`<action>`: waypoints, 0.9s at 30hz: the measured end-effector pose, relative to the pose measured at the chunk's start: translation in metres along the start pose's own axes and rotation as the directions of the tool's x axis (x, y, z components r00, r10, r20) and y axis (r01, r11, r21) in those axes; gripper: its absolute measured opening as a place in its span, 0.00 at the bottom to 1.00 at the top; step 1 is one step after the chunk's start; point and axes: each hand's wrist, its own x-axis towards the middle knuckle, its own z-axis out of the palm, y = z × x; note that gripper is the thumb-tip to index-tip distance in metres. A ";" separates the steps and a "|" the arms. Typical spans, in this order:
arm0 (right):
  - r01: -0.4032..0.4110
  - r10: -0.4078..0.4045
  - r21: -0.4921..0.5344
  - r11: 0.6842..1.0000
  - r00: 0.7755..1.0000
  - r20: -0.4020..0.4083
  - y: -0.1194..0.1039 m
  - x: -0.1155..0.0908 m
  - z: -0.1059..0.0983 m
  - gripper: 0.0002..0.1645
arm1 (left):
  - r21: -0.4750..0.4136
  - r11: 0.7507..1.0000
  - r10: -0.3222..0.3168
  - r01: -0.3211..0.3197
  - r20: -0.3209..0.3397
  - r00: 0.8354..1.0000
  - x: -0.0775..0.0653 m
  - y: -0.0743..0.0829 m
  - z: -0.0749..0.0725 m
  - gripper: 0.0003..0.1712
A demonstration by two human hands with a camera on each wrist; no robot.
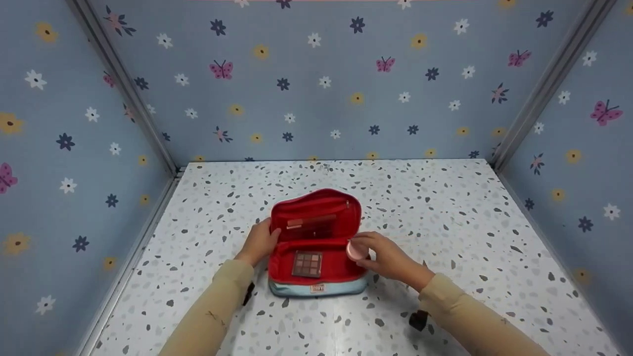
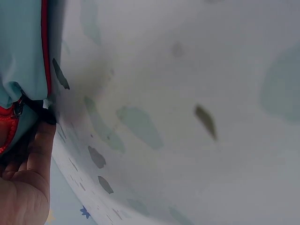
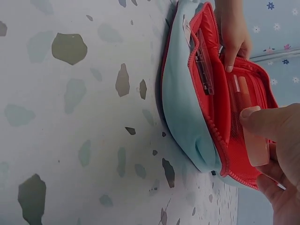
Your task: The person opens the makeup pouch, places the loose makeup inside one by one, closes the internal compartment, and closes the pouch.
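A light blue zip pouch [image 1: 341, 288] with a red lining lies unzipped, its lid raised toward the back. My left hand [image 1: 259, 242] holds the lid's left side, thumb over the inner edge; the left wrist view shows that hand [image 2: 35, 173] beside the zip. Between thumb and fingers, my right hand [image 1: 393, 257] pinches a round pink compact [image 1: 357, 250] over the pouch's right end. An eyeshadow palette [image 1: 307, 263] with a clear cover sits in the main compartment. Behind the lid's red mesh is a slim tube-like item [image 1: 311, 221] with a pinkish end.
The pouch stands on a white speckled table [image 1: 445, 207]. Blue panels [image 1: 321, 99] printed with flowers and butterflies rise at the back and both sides, joined by grey metal posts [image 1: 128, 94]. Dark straps [image 1: 418, 320] hang below the wrists.
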 end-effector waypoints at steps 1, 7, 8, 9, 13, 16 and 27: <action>-0.003 0.003 0.002 1.000 1.000 0.004 -0.001 0.001 0.001 0.30 | -0.002 1.000 -0.004 0.004 0.003 1.000 0.000 0.000 0.000 0.18; -0.014 0.015 -0.008 1.000 0.999 0.032 -0.004 0.008 0.011 0.29 | -0.006 0.998 0.064 -0.064 -0.014 0.998 0.010 -0.025 0.007 0.18; -0.015 0.015 -0.013 1.000 0.999 0.038 -0.004 0.009 0.013 0.29 | -0.019 0.995 0.101 -0.101 -0.019 0.995 0.013 -0.034 0.009 0.18; -0.012 0.013 -0.019 1.000 0.999 0.043 -0.004 0.010 0.014 0.29 | -0.017 0.995 0.101 -0.101 -0.022 0.995 0.012 -0.032 0.008 0.17; -0.024 0.026 -0.027 0.999 0.997 0.068 -0.005 0.013 0.019 0.29 | -0.022 0.999 0.043 -0.043 -0.004 0.999 0.002 -0.008 0.001 0.18; -0.047 0.048 -0.018 0.999 0.994 0.097 -0.007 0.014 0.022 0.29 | -0.003 1.000 0.004 -0.004 -0.004 1.000 -0.002 0.003 -0.002 0.17; -0.042 0.051 -0.055 0.998 0.985 0.167 -0.002 0.017 0.035 0.22 | -0.005 0.998 0.065 -0.065 -0.035 0.997 0.007 -0.016 0.006 0.17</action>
